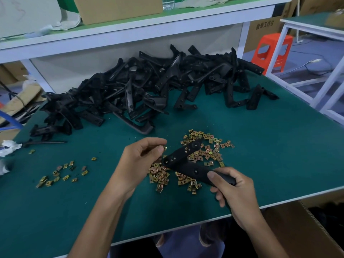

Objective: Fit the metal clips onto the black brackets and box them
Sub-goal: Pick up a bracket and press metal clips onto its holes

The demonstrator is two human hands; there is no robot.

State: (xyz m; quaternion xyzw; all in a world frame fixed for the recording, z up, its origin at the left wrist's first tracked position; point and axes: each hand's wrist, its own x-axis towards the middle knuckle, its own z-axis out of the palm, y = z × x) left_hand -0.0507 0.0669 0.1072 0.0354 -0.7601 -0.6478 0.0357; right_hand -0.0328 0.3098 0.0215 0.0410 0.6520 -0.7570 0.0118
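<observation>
Cardboard comes first: a brown corrugated box (297, 229) sits below the near right edge of our green-topped desk (270, 146), presumably for finished parts. Just beyond it our right hand (236, 190) curls its fingers (218, 199) round the near end of a long black plastic bracket (184, 161), thumb laid on top, holding it slanted to the far left above the heap of small brass-coloured metal clips (210, 153). Our left hand (139, 161) meets the bracket's far end, thumb and forefinger pinching a single clip (164, 147) just beside it. We judge this clip is about to be pushed on and is not yet seated.

We expect the bracket to be light and stiff, safely held by its plain end, clear of the holes. The clip looks like thin, springy sheet metal, tiny and easy to fumble. We should pinch it by its flat faces, with the open mouth towards the bracket's edge.

A looser scatter of clips (61, 174) lies to the left. Farther off, a tangled heap of black brackets (149, 86) spreads across the desk beneath a white shelf (130, 32).
</observation>
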